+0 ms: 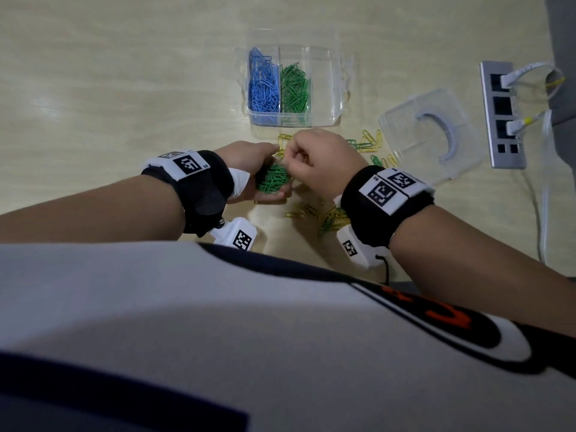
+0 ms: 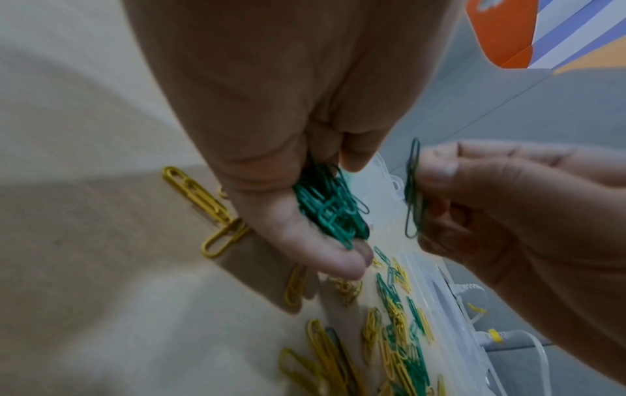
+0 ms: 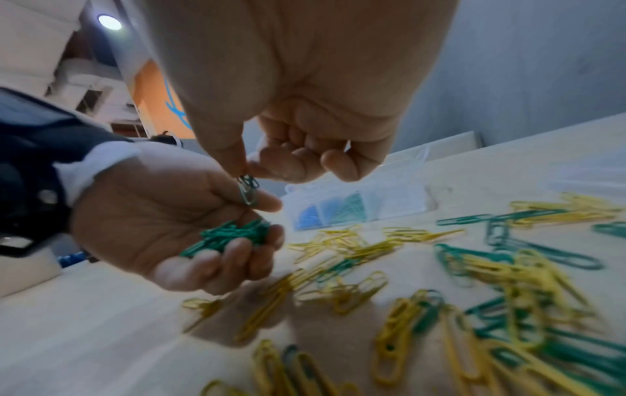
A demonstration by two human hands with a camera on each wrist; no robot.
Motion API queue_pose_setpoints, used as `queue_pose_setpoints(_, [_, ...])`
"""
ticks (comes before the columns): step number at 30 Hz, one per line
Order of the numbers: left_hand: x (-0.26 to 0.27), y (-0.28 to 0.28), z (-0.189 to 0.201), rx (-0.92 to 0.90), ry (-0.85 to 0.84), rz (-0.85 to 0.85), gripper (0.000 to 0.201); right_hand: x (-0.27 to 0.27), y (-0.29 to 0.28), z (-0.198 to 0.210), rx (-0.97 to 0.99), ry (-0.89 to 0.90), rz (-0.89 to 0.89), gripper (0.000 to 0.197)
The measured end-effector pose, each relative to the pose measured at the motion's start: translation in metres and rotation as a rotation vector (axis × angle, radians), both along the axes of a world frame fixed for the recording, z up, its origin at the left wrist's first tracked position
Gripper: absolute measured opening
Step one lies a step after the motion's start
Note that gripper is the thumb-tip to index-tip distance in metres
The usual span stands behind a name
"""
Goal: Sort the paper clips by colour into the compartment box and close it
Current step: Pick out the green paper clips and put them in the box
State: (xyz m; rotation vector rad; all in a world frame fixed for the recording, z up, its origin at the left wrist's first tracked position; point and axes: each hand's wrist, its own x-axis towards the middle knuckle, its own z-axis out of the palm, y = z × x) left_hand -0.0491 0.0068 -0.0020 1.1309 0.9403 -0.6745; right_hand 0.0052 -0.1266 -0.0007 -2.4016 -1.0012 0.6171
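Observation:
My left hand (image 1: 265, 173) is cupped palm-up around a bunch of green clips (image 1: 272, 180) (image 2: 330, 211) (image 3: 230, 237). Just above that palm, my right hand (image 1: 314, 160) pinches a couple of green clips (image 2: 414, 193) (image 3: 248, 189) between thumb and forefinger. Loose yellow and green clips (image 1: 330, 215) (image 3: 474, 268) lie scattered on the table under and beside both hands. Farther off stands the clear compartment box (image 1: 321, 85), with blue clips (image 1: 263, 88) in its left cell and green clips (image 1: 294, 90) in the middle one. Its right cell shows no clips.
The clear lid (image 1: 431, 135) with a grey curved handle lies right of the clip pile. A metal socket strip (image 1: 501, 113) with white plugs and cables sits at the table's right edge. The light wooden table (image 1: 109, 104) stretches to the left.

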Motion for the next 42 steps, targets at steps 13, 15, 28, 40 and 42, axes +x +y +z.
queue_pose_setpoints(13, [-0.002, 0.009, -0.008, -0.039, -0.006, 0.005, 0.037, 0.012, -0.010, -0.018, -0.193, -0.135, -0.029, 0.018])
queue_pose_setpoints(15, [-0.002, 0.010, -0.007, -0.025, -0.006, -0.002, 0.037, 0.013, -0.014, -0.023, -0.334, -0.210, 0.045, 0.022])
queue_pose_setpoints(28, [-0.003, 0.009, -0.009, -0.054, -0.012, 0.017, 0.038, 0.009, -0.020, -0.026, -0.310, -0.304, 0.002, 0.014])
queue_pose_setpoints(40, [0.000, 0.002, -0.006, -0.093, -0.023, 0.008, 0.035, 0.003, -0.013, -0.008, -0.072, -0.153, -0.105, 0.014])
queue_pose_setpoints(42, [0.000, 0.002, -0.007, -0.076, -0.007, -0.014, 0.041, 0.015, -0.029, -0.010, -0.236, -0.127, -0.190, 0.014])
